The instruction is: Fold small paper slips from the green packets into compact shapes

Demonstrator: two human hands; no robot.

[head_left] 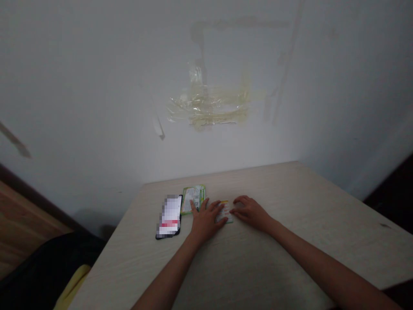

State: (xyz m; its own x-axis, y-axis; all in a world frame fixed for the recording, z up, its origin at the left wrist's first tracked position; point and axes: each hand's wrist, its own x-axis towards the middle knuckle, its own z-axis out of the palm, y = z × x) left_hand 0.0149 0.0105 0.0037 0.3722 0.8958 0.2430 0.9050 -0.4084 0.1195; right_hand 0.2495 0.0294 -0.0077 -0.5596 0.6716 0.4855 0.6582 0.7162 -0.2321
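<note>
My left hand (204,219) lies flat on the pale wooden table (290,206), fingers spread, covering part of a small stack of cards (226,212) with green and yellow edges. My right hand (250,211) rests beside it on the right, fingers curled loosely and touching the stack's right edge. A green printed card packet (192,199) lies just left of my left hand's fingertips. A phone (169,216) with a lit screen lies further left, apart from both hands.
The table stands against a white wall with old tape residue (209,105). A dark seat with a yellow part (72,282) shows at the lower left, beside a wooden floor (22,224).
</note>
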